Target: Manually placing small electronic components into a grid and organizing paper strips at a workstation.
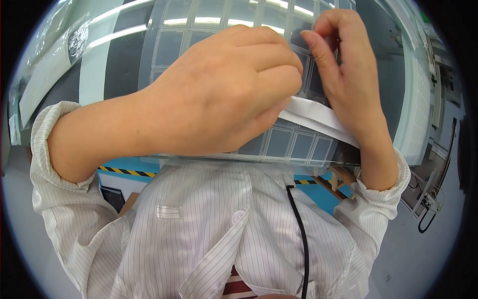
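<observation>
My left hand (224,92) is closed in a fist over a clear plastic compartment tray (279,144), its thumb hidden beneath. A flat white strip (318,117) comes out at the little-finger side of that fist and runs down right to my right wrist. My right hand (351,65) is raised over the tray's right part, thumb and bent index finger brought together. Whatever lies between those fingertips is too small or hidden to make out. Both hands are close together without touching. Square, see-through cells of the tray show around them.
The tray lies on a dark surface with light borders (92,74). Clear plastic wrapping (55,70) is at the far left. Yellow-and-black tape (129,172) marks something blue below the near edge. A black cord (300,234) hangs down my striped coat. Equipment (428,199) stands at the right.
</observation>
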Demonstrator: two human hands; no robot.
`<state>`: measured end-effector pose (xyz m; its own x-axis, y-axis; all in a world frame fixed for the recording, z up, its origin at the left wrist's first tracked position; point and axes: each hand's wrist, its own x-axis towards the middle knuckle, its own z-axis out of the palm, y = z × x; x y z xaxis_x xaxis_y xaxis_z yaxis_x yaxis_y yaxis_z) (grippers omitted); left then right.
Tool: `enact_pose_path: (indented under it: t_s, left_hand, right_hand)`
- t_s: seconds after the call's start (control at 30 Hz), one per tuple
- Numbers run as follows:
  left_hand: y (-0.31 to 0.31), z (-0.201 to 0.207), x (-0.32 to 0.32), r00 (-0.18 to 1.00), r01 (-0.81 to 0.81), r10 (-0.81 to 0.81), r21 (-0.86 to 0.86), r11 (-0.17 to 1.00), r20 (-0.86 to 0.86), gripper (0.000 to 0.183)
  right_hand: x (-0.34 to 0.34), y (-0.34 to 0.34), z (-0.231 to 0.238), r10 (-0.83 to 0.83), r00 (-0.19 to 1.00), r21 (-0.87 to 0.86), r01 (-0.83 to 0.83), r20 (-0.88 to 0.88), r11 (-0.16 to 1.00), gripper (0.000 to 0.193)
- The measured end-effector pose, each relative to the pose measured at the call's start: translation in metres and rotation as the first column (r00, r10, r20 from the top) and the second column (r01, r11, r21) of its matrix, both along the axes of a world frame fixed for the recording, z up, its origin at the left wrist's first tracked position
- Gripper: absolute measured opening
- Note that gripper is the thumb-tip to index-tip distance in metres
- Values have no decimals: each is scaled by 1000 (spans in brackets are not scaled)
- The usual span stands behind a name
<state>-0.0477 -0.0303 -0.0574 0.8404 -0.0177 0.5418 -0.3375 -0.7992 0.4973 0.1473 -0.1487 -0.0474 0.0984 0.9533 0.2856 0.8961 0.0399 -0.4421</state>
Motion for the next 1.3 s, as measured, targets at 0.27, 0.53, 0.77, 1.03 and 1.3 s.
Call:
enact_pose_path:
  t_s: [0.27,0.53,0.77,1.03,1.3]
  left_hand:
    - [2,21,1,992,-124,124,39,992,-10,11]
    - [3,14,-3,989,-144,144,7,990,-29,11]
    - [-2,10,1,998,-67,66,-53,996,-23,12]
    - [-2,4,1,997,-62,63,14,998,-42,11]
    - [-5,7,3,994,-87,87,3,996,-62,10]
  right_hand:
    - [10,-29,56,57,864,-277,-221,-500,935,4]
    - [15,-24,44,197,874,-181,-302,-444,936,7]
    - [39,-26,45,-65,800,-266,-120,-596,956,9]
    - [39,-18,28,26,893,-251,-154,-449,956,11]
    - [31,-13,37,-77,893,-339,-87,-443,937,9]
